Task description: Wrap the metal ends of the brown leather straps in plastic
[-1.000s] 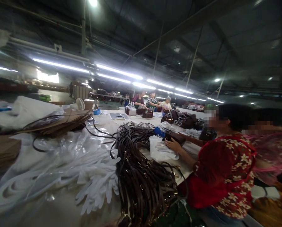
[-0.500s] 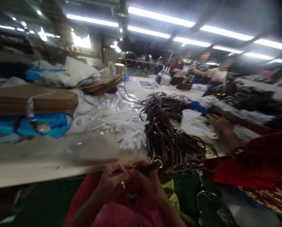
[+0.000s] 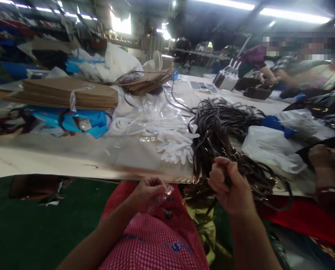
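Observation:
My left hand (image 3: 149, 191) is closed in front of my lap, its fingertips pinching a small crumpled piece of clear plastic film (image 3: 159, 197). Over the front of the strap pile (image 3: 212, 150) is my right hand (image 3: 231, 183), fingers curled round a dark strap, most of which the hand hides. The pile is a heap of thin dark brown straps with gold-coloured metal fittings, some hanging over the table's front edge. Left of it lie white gloves (image 3: 177, 146) beside clear plastic bags (image 3: 153, 108).
Brown cardboard sheets (image 3: 69, 92) lie stacked on a blue bag (image 3: 85, 122) at the left of the table (image 3: 49, 157). A white plastic bag (image 3: 271, 146) sits right of the straps. A co-worker's hand (image 3: 323, 157) is at the far right. Other people work beyond the table.
My right hand has moved away from the left hand, up and right onto the strap pile. Clear film now shows in my left hand. The view has shifted, and the co-worker's hand appears farther right.

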`<state>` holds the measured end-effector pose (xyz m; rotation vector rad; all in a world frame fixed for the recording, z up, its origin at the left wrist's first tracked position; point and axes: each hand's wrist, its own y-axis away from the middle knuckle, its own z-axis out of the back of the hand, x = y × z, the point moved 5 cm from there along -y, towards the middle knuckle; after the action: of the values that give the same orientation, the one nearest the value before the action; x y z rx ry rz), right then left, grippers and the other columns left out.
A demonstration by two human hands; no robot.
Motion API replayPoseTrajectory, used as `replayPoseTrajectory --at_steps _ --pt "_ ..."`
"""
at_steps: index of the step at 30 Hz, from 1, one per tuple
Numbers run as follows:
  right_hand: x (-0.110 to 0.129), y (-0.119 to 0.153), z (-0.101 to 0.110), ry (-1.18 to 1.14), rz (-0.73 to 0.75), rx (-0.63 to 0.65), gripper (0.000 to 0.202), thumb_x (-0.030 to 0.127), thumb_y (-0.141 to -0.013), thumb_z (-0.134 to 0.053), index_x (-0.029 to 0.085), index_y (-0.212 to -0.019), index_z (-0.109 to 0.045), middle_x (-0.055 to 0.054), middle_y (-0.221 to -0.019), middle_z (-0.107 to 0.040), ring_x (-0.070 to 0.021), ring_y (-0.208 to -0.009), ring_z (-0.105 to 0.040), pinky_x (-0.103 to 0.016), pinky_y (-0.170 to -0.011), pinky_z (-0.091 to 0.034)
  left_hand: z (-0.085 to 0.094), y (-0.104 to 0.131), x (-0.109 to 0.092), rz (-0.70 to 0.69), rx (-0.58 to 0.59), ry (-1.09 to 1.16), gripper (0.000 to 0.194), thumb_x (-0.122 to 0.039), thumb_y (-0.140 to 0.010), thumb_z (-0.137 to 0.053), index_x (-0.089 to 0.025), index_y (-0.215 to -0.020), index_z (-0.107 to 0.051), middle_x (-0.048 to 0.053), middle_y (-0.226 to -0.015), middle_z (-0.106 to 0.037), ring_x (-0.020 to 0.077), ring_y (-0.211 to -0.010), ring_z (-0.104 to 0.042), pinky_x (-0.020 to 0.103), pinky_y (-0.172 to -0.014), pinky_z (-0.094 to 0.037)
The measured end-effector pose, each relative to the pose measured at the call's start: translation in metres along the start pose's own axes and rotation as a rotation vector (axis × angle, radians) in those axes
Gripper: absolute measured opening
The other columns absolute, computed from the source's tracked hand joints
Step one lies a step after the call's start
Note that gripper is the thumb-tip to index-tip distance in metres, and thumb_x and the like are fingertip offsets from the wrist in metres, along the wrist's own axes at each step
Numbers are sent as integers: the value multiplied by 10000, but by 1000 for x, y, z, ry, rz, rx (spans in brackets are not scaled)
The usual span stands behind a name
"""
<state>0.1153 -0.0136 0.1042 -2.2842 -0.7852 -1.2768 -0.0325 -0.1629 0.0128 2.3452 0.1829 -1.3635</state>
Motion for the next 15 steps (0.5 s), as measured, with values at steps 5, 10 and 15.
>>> replayPoseTrajectory --at_steps 5,10,15 --pt "42 -12 -12 -66 5 36 253 422 -761 -780 221 -887 -691 105 -553 -277 -54 -415 -35 -197 -322 -45 -1 -3 1 9 3 34 303 -343 -607 -841 -136 -593 -621 -9 -553 -595 64 -475 -449 184 -459 -308" --pt "62 -16 -29 -111 27 93 192 348 -810 -736 196 -911 -675 106 -576 -213 -52 -424 -9 -179 -304 -61 -7 -6 2 38 53 76 326 -313 -548 -861 -144 -564 -582 -37 -506 -541 55 -453 -417 184 -443 -281" --pt "89 -17 -55 -140 61 112 133 306 -891 -650 173 -898 -662 108 -574 -202 -31 -416 -7 -127 -297 -106 -5 -6 6 90 47 69 301 -283 -527 -854 -147 -589 -592 -41 -517 -544 55 -437 -404 198 -435 -289"
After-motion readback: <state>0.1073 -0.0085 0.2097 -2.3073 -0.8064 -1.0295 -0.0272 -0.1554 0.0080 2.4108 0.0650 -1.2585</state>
